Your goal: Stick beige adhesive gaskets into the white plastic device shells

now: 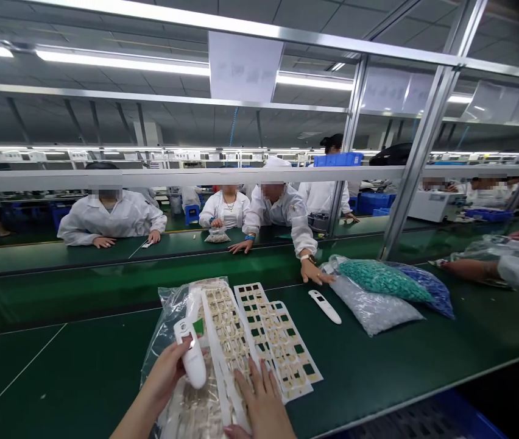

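My left hand [163, 378] is shut around a white handheld device [190, 360], which is shaped like a thick pen and has a dark round spot near its top. My right hand [262, 399] rests with its fingers spread on a white die-cut sheet [225, 341] of small tan pieces. A second such sheet [278, 338] lies beside it to the right, partly overlapped. Beneath them is a clear plastic bag [168, 341] with more tan sheets inside. A matching white device [324, 306] lies on the green bench beyond my right hand, touching neither hand.
Bags of green pieces [382, 280], blue pieces [428, 289] and clear pieces [371, 308] lie to the right, with a co-worker's hand [315, 271] beside them. Another person's hands [469, 268] reach in at the right. The bench's front edge [424, 390] runs along the lower right.
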Demonstrator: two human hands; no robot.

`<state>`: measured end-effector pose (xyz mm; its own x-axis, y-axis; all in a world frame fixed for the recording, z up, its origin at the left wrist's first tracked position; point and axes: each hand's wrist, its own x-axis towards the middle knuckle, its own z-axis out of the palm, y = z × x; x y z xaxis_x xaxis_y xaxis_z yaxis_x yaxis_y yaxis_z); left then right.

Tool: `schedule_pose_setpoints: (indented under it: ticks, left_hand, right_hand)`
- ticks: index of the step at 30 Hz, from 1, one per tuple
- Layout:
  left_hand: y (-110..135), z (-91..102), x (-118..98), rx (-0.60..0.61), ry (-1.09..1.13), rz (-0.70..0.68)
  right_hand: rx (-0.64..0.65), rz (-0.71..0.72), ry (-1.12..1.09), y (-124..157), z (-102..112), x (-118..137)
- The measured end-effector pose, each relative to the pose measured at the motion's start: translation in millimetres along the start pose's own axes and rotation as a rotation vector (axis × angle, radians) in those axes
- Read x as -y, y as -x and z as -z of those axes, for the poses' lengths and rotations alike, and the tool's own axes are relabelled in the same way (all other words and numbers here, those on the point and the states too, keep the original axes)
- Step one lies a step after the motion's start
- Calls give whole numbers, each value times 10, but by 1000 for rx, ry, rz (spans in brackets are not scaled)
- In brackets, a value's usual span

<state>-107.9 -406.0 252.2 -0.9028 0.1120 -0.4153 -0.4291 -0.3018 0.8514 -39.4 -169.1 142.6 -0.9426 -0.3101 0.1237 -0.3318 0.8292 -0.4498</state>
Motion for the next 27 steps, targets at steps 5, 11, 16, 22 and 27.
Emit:
schedule_pose_setpoints:
  ticks: [5, 11, 16, 22, 27]
  left_hand:
    - [159, -146, 98, 82, 41, -6]
    - [162, -111, 136, 53, 109, 76]
    - [134, -334, -38, 146, 103, 46]
    - [-226, -700, -94, 250, 142, -23]
    - [-724, -809, 211, 218, 187, 15]
  right_hand:
    - [-213, 10, 61, 430, -52, -193]
    - [-304, -28, 66, 528, 394, -573]
    - [-219, -285, -119, -189, 1106, -777]
    - [-195, -347, -151, -972, 1023, -1192]
    - [-212, -371, -199, -1089, 813, -1300]
